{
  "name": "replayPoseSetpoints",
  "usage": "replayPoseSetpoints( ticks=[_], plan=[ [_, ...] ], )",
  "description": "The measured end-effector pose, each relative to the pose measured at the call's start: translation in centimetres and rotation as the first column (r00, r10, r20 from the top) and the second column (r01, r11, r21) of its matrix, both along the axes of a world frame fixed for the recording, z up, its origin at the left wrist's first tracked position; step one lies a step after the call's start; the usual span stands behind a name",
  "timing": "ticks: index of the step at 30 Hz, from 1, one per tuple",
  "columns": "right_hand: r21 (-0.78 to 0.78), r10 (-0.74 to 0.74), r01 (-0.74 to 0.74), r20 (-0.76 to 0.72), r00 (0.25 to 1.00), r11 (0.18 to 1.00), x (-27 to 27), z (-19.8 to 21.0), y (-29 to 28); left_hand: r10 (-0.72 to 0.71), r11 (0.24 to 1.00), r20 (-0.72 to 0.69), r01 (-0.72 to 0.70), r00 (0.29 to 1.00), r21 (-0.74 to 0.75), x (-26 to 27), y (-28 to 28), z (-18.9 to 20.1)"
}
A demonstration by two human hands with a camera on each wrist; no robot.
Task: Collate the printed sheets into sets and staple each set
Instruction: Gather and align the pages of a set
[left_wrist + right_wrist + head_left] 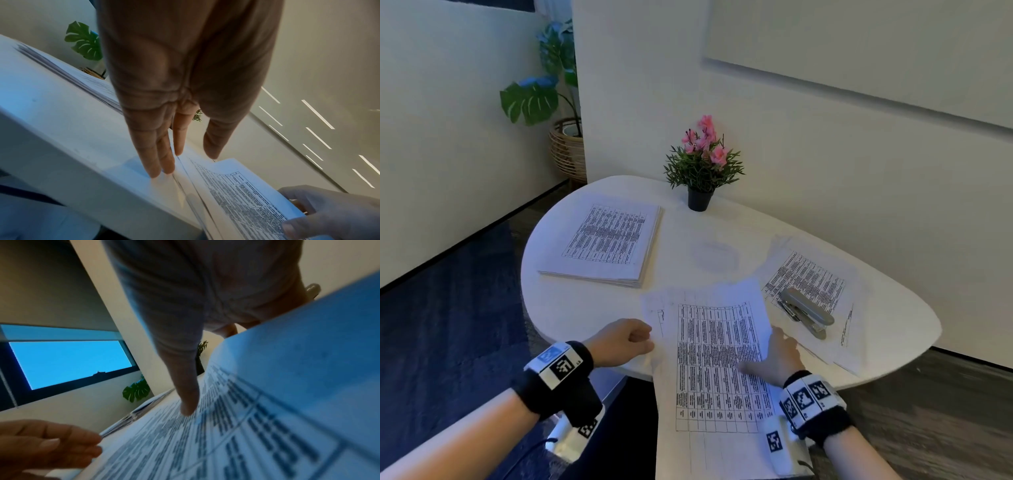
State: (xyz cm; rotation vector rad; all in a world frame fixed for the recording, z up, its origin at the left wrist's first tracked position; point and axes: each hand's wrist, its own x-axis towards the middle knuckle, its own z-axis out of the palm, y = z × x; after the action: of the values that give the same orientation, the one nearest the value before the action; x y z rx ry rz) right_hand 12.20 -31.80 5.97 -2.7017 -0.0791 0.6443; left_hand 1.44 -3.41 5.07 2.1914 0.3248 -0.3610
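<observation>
White printed sheets [717, 346] lie fanned at the table's [571, 305] near edge, overhanging it. Left hand [625, 339] pinches their left margin; right hand [777, 358] grips the right edge, thumb on top. Square all edges flush before reaching for the stapler [806, 311], which rests on the right-hand papers [811, 270].

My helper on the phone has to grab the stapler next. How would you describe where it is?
Start at the white table and find the potted pink flowers by the wall. To their right, nearer the front edge, the grey stapler lies on the spread sheets, the only thing there that isn't paper.
</observation>
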Motion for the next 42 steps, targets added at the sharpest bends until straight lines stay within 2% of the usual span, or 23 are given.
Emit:
replayPoseSetpoints(
  ticks=[4, 7, 10, 13, 15, 17, 19, 24, 29, 32, 37, 40, 42],
  plan=[
    [0.049, -0.021, 0.023, -0.036, 0.999, 0.999, -0.2, 0.1, 1.2, 0.022, 1.0, 0.004, -0.023, 1.0, 0.02, 0.0, -0.4, 0.0],
    [0.067, 0.03, -0.026, -0.056, 0.998, 0.997, 0.0, 0.2, 1.5, 0.034, 0.999, -0.003, -0.034, 0.999, 0.006, 0.0, -0.4, 0.1],
    [0.249, 0.056, -0.046, -0.033, 0.998, 0.967, 0.5, -0.3, 1.2, 0.059, 0.998, -0.034, -0.06, 0.998, -0.022, -0.1, -0.5, 0.3],
    [0.486, 0.067, -0.084, 0.052, 0.996, 0.87, 0.1, 1.9, 1.0, 0.114, 0.99, -0.033, -0.116, 0.993, -0.085, 0.1, -0.6, 0.9],
    [0.639, 0.049, -0.078, 0.062, 0.997, 0.765, -0.2, 4.0, 0.9, 0.178, 0.971, -0.011, -0.177, 0.984, -0.162, 0.3, -0.6, 1.8],
    [0.732, 0.026, -0.067, 0.067, 0.997, 0.678, -0.4, 6.0, 0.7, 0.21, 0.943, 0.066, -0.185, 0.975, -0.278, 0.5, -0.8, 3.1],
    [0.787, 0.016, -0.074, 0.081, 0.997, 0.612, -0.4, 7.7, 0.5, 0.208, 0.927, 0.196, -0.13, 0.958, -0.353, 0.8, -1.3, 4.7],
    [0.894, -0.101, -0.043, 0.098, 0.99, 0.446, 0.9, 10.6, 0.1, 0.265, 0.906, 0.507, -0.033, 0.82, -0.421, 2.5, -3.7, 9.6],
    [0.946, -0.247, -0.095, 0.177, 0.953, 0.309, 1.8, 12.5, 0.4, 0.331, 0.91, 0.652, -0.049, 0.683, -0.411, 4.5, -5.2, 13.6],
    [0.961, -0.258, -0.116, 0.182, 0.949, 0.25, 1.8, 13.2, 0.6, 0.328, 0.928, 0.733, -0.059, 0.596, -0.367, 5.3, -5.4, 15.5],
    [0.972, -0.265, -0.077, 0.137, 0.954, 0.224, 1.4, 12.8, 1.2, 0.271, 0.956, 0.791, -0.055, 0.549, -0.289, 5.5, -5.4, 16.1],
    [0.967, -0.278, -0.073, 0.142, 0.95, 0.242, 1.5, 12.8, 1.7, 0.236, 0.967, 0.847, -0.034, 0.476, -0.251, 5.1, -5.8, 16.2],
    [0.967, -0.292, -0.104, 0.172, 0.941, 0.232, 1.5, 13.1, 1.9, 0.165, 0.986, 0.883, -0.069, 0.44, -0.149, 5.2, -5.7, 16.4]
  ],
)
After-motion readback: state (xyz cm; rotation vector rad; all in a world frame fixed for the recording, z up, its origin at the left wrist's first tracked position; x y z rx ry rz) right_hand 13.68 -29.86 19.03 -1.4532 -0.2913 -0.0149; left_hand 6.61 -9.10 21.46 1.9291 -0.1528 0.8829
